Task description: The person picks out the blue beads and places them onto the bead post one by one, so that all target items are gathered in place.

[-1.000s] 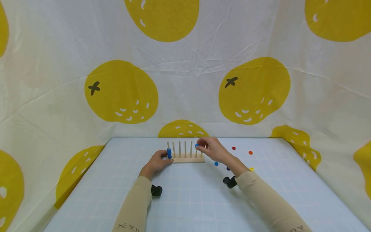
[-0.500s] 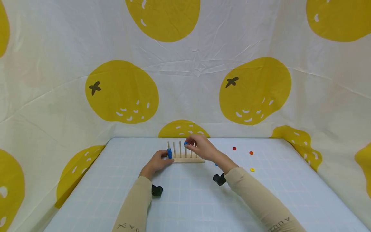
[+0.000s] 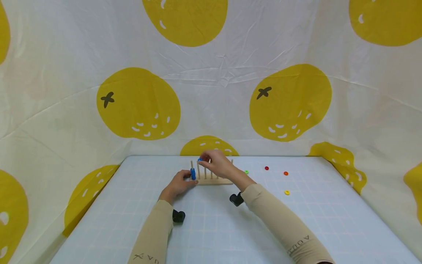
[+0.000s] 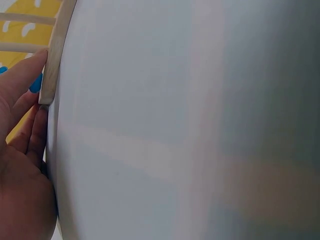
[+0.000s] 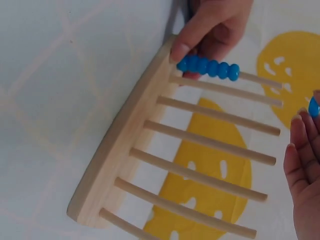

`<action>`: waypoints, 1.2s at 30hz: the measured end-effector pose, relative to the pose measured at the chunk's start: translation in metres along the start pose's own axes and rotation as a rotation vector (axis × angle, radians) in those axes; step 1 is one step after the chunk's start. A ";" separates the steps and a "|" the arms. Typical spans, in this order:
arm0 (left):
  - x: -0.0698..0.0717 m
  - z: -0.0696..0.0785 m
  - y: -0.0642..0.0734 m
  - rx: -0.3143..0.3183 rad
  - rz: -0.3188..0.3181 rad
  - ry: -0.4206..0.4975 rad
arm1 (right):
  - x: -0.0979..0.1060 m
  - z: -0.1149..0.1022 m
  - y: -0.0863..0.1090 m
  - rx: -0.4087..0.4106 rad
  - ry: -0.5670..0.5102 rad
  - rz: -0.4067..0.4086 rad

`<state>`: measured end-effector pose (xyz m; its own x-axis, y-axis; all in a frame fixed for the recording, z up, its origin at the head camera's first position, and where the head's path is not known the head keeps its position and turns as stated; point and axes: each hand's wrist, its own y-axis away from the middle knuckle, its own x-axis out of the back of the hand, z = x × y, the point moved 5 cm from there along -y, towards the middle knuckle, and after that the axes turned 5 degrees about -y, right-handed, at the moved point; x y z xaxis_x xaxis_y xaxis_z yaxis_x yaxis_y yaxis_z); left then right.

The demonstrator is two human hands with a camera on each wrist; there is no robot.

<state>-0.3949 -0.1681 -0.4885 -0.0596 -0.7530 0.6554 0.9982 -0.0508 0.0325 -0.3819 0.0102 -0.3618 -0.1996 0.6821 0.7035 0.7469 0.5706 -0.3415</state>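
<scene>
A wooden peg rack (image 5: 117, 135), with several upright pegs on a long base, stands on the table. My left hand (image 3: 179, 183) holds its left end, the thumb on the front of the base and the other fingers around behind, as the left wrist view shows. Several blue beads (image 5: 210, 67) are stacked on the leftmost peg, whose top sticks out bare. My right hand (image 3: 217, 164) pinches one more blue bead (image 3: 199, 160) between thumb and fingers, held near the peg tops at the left end. In the right wrist view, this bead (image 5: 314, 107) is apart from the pegs.
Right of the rack lie a green bead (image 3: 246, 172), a red bead (image 3: 266, 168), an orange bead (image 3: 285, 173) and a yellow bead (image 3: 287, 192). My right forearm covers part of the table. A patterned cloth (image 3: 211, 110) hangs behind the table.
The right hand has carried the blue bead leftward along the peg tops, from the rack's right end to its left end. My left hand stays on the base. The green bead has come into sight.
</scene>
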 end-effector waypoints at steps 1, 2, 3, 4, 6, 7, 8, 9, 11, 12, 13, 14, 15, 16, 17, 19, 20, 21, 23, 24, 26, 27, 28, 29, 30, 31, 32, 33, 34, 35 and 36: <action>0.000 0.000 0.000 -0.005 0.001 0.001 | -0.001 0.000 -0.002 0.004 -0.001 0.000; 0.001 0.001 0.000 -0.010 0.001 0.001 | -0.003 -0.001 -0.004 0.007 0.002 0.000; 0.001 0.001 0.000 -0.016 0.000 0.001 | -0.004 -0.001 -0.006 0.007 0.007 -0.001; 0.001 0.002 0.001 -0.023 0.001 0.003 | -0.006 -0.001 -0.008 0.004 0.013 -0.001; 0.002 0.003 0.001 -0.039 0.000 0.007 | -0.009 0.000 -0.012 -0.001 0.008 -0.002; 0.002 0.003 0.001 -0.045 -0.001 0.009 | -0.010 0.000 -0.014 -0.001 0.006 -0.002; 0.002 0.003 0.002 -0.044 -0.002 0.015 | -0.011 0.000 -0.015 -0.007 0.004 -0.004; 0.002 0.003 0.001 -0.045 -0.003 0.018 | -0.013 0.001 -0.017 -0.012 0.001 -0.006; 0.003 0.003 0.002 -0.044 -0.006 0.018 | -0.015 0.001 -0.021 -0.021 -0.007 -0.006; 0.003 0.003 0.002 -0.042 -0.008 0.017 | -0.017 0.001 -0.022 -0.025 -0.006 -0.003; 0.002 0.003 0.002 -0.040 -0.009 0.016 | -0.017 0.002 -0.024 -0.026 -0.001 0.001; 0.002 0.002 0.001 -0.038 -0.012 0.018 | -0.018 0.002 -0.025 -0.026 0.003 0.005; 0.002 0.002 0.001 -0.039 -0.013 0.018 | -0.019 0.002 -0.026 -0.023 0.007 0.011; 0.002 0.002 0.001 -0.039 -0.013 0.018 | -0.020 0.003 -0.027 -0.020 0.014 0.015; 0.002 0.003 0.001 -0.044 -0.012 0.017 | -0.021 0.003 -0.028 -0.018 0.020 0.016; 0.002 0.003 0.001 -0.043 -0.014 0.026 | -0.024 0.004 -0.030 -0.019 0.034 0.011; 0.002 0.003 0.001 -0.045 -0.013 0.026 | -0.025 0.005 -0.030 -0.022 0.036 0.008; 0.002 0.003 0.002 -0.048 -0.013 0.025 | -0.027 0.005 -0.030 -0.028 0.039 0.004; 0.001 0.003 0.002 -0.051 -0.013 0.025 | -0.029 0.007 -0.030 -0.042 0.044 -0.005; 0.001 0.003 0.002 -0.046 -0.015 0.027 | -0.030 0.007 -0.029 -0.048 0.046 -0.008; 0.001 0.003 0.003 -0.047 -0.011 0.022 | -0.031 0.008 -0.029 -0.053 0.039 -0.011; 0.001 0.003 0.003 -0.047 -0.011 0.021 | -0.031 0.007 -0.029 -0.053 0.038 -0.012; 0.001 0.003 0.003 -0.050 -0.007 0.020 | -0.032 0.008 -0.029 -0.053 0.035 -0.013; 0.001 0.003 0.003 -0.051 -0.005 0.020 | -0.032 0.008 -0.029 -0.055 0.032 -0.013; 0.002 0.004 0.003 -0.053 -0.003 0.018 | -0.032 0.007 -0.029 -0.055 0.031 -0.012; 0.003 0.004 0.004 -0.058 -0.001 0.018 | -0.032 0.007 -0.029 -0.056 0.030 -0.011; 0.004 0.004 0.004 -0.060 -0.001 0.018 | -0.033 0.007 -0.029 -0.058 0.031 -0.010; 0.004 0.005 0.004 -0.061 -0.001 0.017 | -0.033 0.007 -0.029 -0.059 0.033 -0.009; 0.005 0.005 0.004 -0.062 -0.002 0.018 | -0.033 0.007 -0.029 -0.062 0.033 -0.008; 0.004 0.004 0.004 -0.059 -0.004 0.018 | -0.033 0.006 -0.029 -0.064 0.034 -0.007; 0.004 0.004 0.004 -0.057 -0.004 0.017 | -0.033 0.006 -0.029 -0.065 0.036 -0.006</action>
<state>-0.3913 -0.1688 -0.4824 -0.0647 -0.7634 0.6427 0.9958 -0.0912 -0.0081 -0.4012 -0.0262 -0.3791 -0.1819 0.6614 0.7276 0.7857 0.5427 -0.2969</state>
